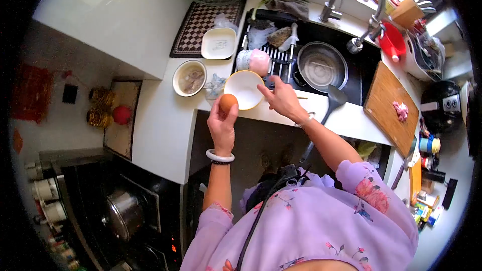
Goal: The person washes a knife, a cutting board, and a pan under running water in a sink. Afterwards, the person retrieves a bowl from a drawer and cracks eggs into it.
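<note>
Head view: our left hand, fingers curled, grips the brown egg at the near-left rim of the white bowl, our right hand, fingers parted, seemingly empty, at its right; egg-holding step, we judge, calling for gentle steadiness.

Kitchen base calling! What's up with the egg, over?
Left hand holds egg, no crack visible. Right hand open near white bowl. Nothing seen blocking egg from bowl.
</note>
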The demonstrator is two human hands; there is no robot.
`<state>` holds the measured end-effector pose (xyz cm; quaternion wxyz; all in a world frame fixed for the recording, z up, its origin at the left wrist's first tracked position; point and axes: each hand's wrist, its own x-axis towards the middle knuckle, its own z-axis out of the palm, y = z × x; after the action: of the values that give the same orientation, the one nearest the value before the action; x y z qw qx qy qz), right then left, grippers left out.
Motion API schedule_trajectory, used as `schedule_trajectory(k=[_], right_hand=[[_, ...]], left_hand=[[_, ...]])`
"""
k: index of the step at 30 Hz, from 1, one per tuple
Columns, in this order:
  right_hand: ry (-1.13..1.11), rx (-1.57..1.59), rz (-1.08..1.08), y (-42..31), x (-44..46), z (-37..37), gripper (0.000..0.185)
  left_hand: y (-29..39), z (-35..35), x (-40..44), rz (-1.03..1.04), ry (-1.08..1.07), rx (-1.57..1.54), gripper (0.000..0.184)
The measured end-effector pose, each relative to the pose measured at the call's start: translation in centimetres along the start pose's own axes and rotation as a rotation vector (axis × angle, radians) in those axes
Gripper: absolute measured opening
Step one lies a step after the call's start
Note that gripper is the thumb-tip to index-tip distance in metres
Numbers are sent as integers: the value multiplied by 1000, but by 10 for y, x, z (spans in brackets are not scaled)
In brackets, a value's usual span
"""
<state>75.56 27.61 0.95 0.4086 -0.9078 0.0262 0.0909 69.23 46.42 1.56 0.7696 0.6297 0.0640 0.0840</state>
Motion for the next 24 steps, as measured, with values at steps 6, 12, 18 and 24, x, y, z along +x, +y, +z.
schedule_trajectory(k=[6, 12, 18, 24], right_hand=[[-141, 616, -239, 14, -71, -38, 46], [-29, 1171, 185, 74, -73, -43, 39], [210, 1332, 285, 147, -61, -66, 31], [197, 1245, 326, 155, -62, -75, 34]], left_hand=[[-6, 79, -23, 165, -174, 359, 48], [-41, 117, -33, 106, -405, 362, 55], [-105, 132, -12, 521, -559, 825, 49], [-132, 122, 3, 691, -608, 1076, 30]])
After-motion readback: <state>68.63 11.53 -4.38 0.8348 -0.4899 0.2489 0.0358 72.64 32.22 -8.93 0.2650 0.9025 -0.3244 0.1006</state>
